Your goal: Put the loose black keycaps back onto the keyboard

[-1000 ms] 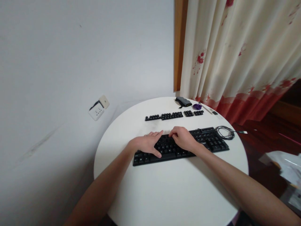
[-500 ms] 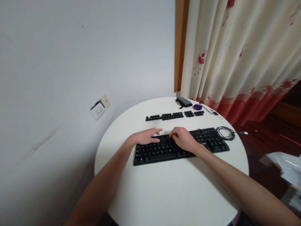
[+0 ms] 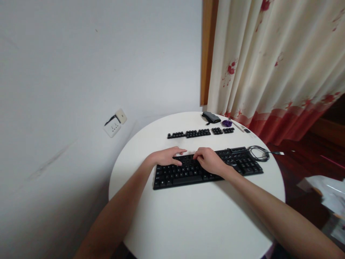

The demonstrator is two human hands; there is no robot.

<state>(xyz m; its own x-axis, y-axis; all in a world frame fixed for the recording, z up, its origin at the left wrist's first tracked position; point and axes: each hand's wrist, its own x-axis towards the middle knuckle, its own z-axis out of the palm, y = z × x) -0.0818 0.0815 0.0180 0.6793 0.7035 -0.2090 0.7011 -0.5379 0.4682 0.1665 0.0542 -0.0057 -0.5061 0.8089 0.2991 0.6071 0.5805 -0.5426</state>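
A black keyboard (image 3: 185, 179) lies across the white round table, its front edge towards me. Keycaps cover its lower left rows, while parts of the upper rows look bare. My left hand (image 3: 166, 157) rests over the keyboard's upper left edge, thumb and fingers apart, with nothing in it. To the right of it, my right hand (image 3: 209, 160) bends over the upper middle of the keyboard. Its thumb and fingers come together in a pinch at the keys; whatever lies between the fingertips is hidden. Behind the keyboard, loose black keycaps (image 3: 198, 133) stand in a row of groups.
The keyboard's coiled cable (image 3: 260, 154) lies at the right with its plug past the table edge. A grey pouch (image 3: 211, 117), a purple bundle (image 3: 226, 123) and a light-coloured stick-like item (image 3: 237, 126) sit at the back right. A wall and a curtain (image 3: 248, 72) border the table (image 3: 205, 212).
Both hands stay in nearly the same place on the keyboard. My left thumb has shifted slightly, and the right fingers have moved a little at the same spot.
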